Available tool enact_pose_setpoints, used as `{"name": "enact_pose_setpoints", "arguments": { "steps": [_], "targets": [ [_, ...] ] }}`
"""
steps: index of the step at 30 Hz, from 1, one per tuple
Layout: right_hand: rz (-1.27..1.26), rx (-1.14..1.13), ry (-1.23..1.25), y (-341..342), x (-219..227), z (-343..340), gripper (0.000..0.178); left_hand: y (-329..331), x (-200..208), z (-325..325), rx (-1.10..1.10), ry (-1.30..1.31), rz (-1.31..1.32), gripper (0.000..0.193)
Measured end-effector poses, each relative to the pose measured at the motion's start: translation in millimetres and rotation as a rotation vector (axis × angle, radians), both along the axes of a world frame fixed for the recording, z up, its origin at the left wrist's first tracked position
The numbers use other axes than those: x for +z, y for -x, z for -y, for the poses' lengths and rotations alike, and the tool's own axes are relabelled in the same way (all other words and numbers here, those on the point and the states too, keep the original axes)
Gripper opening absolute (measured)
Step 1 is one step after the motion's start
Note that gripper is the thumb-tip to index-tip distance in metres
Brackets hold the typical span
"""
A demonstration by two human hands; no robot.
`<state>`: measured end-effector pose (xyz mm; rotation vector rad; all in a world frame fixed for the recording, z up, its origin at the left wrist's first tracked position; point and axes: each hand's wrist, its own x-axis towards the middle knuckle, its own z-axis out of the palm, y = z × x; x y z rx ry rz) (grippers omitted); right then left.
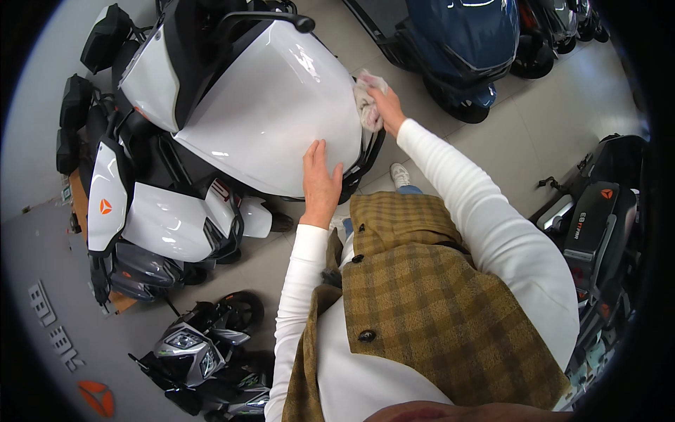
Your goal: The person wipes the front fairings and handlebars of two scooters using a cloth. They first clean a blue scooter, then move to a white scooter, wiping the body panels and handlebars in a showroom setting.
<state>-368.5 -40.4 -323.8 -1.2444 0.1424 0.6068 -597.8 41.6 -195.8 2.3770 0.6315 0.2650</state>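
A large white scooter (274,105) with a glossy front panel stands before me, its black handlebar end at the top. My right hand (387,107) grips a crumpled pale cloth (368,98) with pinkish patches, at the panel's right edge by the black trim. My left hand (321,181) rests with its fingers stretched out on the lower part of the white panel, and nothing is in it. The cloth hides part of the panel's edge.
A blue scooter (457,39) stands at the upper right. Another white scooter (165,221) is close on the left. A silver and black motorbike (200,352) stands at the lower left, a black vehicle (598,211) on the right. Tiled floor (520,133) lies between.
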Motion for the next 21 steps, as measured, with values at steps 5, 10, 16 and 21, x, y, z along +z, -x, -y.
{"name": "enact_pose_setpoints", "arguments": {
  "steps": [5,10,16,21],
  "targets": [
    [-0.051,0.253,0.132,-31,-40,-7,0.036,-8,-13,8,0.104,-0.044,-0.009,0.058],
    [0.117,0.358,0.44,1,-69,6,0.038,-10,-18,8,0.163,-0.033,-0.077,0.052],
    [0.432,0.477,0.783,41,-45,18,0.038,-12,-19,7,0.141,-0.083,-0.063,0.051],
    [0.353,0.663,0.861,55,-38,30,0.041,-7,-16,1,0.086,-0.076,-0.106,0.051]
  ]
}}
